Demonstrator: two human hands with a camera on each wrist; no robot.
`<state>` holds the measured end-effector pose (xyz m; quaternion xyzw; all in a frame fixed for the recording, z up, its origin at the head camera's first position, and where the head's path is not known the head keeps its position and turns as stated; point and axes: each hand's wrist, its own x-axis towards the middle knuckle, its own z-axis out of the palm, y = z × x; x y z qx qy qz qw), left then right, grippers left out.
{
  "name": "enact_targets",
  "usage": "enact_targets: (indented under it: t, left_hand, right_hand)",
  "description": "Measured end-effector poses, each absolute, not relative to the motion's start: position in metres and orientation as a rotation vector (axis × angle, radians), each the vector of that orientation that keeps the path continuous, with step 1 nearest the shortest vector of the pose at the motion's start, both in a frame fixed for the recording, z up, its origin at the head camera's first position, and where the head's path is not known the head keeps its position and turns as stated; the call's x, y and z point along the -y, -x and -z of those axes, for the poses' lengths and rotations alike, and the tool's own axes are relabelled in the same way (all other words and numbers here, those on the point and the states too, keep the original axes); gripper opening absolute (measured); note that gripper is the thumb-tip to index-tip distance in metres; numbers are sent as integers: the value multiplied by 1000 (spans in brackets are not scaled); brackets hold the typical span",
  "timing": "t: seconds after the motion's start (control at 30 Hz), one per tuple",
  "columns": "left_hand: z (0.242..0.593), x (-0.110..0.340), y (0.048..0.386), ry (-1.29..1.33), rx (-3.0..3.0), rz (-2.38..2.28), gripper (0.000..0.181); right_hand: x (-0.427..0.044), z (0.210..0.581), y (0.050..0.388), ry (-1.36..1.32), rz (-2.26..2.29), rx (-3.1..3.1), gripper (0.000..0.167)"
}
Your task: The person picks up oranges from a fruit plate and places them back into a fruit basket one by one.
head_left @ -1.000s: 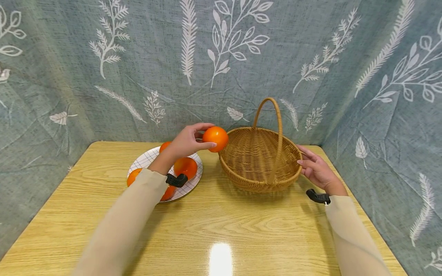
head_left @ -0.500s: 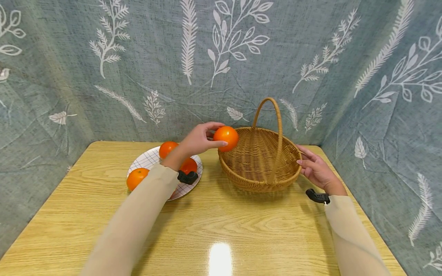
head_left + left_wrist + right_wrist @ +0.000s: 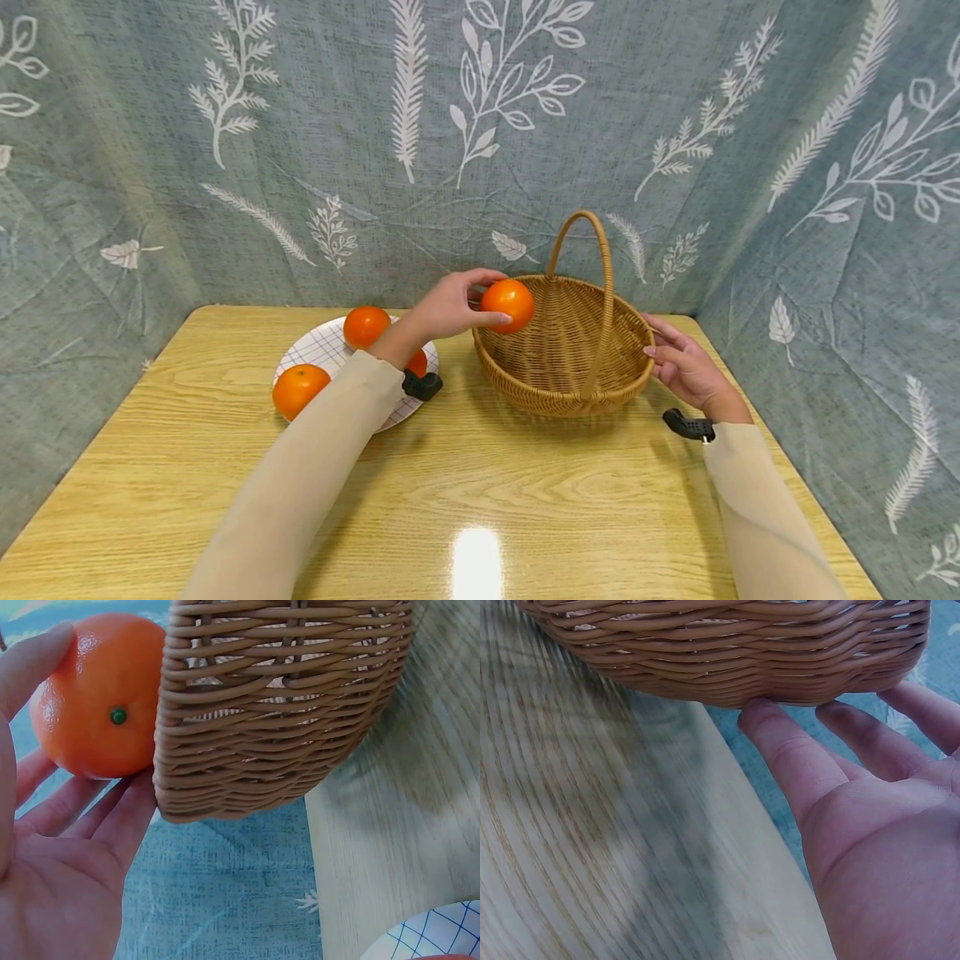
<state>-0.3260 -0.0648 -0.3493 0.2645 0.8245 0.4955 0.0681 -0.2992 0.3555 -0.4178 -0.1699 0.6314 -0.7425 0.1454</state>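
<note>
An orange is held in my left hand, thumb on the near side and fingers behind it. It hangs over the left rim of a wicker basket with a tall arched handle. In the left wrist view the orange's green stem spot faces the camera, and the basket wall hides its edge. My right hand touches the basket's right rim with its fingertips. Thumb and fingers meet the outer weave in the right wrist view, and the palm stays clear of it.
A white checked plate left of the basket bears a back orange, a front-left orange and one half hidden by my left wrist. A leaf-patterned cloth hangs behind the wooden table.
My left hand has moved right with the orange, from beside the basket to over its left rim. My right hand and the basket have stayed in place.
</note>
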Motion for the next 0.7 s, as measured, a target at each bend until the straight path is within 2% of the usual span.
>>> enact_targets:
  t: [0.7]
  left_hand:
    - [352,27,334,-1014,-2654,-906,70]
  right_hand:
    - [-356,419,302,490,2148,-1794,68]
